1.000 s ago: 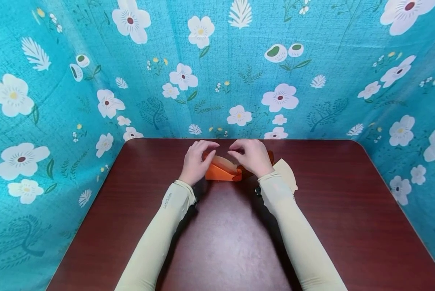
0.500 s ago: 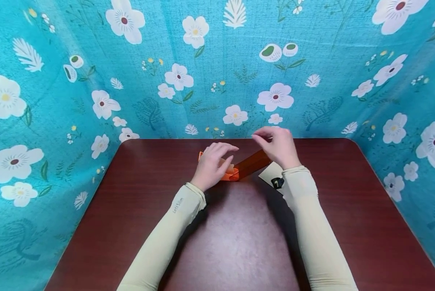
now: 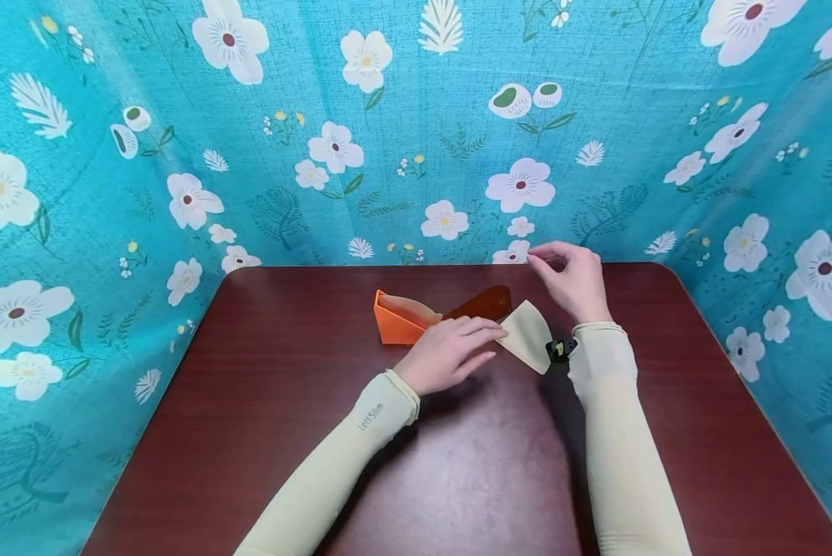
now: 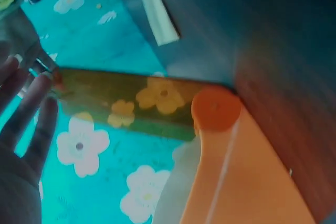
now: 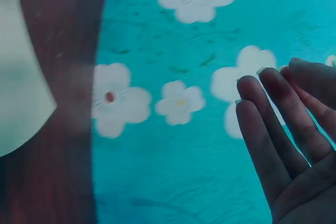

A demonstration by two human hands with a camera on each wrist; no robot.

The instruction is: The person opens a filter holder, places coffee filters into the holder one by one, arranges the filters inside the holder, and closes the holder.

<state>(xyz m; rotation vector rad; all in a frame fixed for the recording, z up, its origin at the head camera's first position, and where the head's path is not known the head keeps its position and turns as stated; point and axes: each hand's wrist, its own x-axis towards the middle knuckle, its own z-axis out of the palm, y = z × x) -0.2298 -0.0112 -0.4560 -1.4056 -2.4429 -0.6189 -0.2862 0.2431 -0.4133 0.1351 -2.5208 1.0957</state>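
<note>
An orange coffee filter holder (image 3: pixel 396 324) stands at the back of the table with cream filters (image 3: pixel 412 307) inside. Its translucent brown lid (image 3: pixel 488 301) is swung out to the right. Right of it a fan-shaped coffee filter (image 3: pixel 530 344) lies on the table. My left hand (image 3: pixel 450 351) reaches in front of the holder and lid, its extended fingertips at the loose filter's left edge. My right hand (image 3: pixel 574 284) is raised right of that filter, fingers loosely bent, with nothing visible between them in the right wrist view.
A dark brown table (image 3: pixel 283 371) has its far edge against a blue flowered cloth (image 3: pixel 416 154), which also hangs at both sides. The black wrist camera (image 3: pixel 560 350) on my right wrist sits close to the loose filter's right side.
My left hand has moved right, from the holder to the loose filter, and its fingers have straightened. My right hand has moved away to the right, uncovering the lid and filter.
</note>
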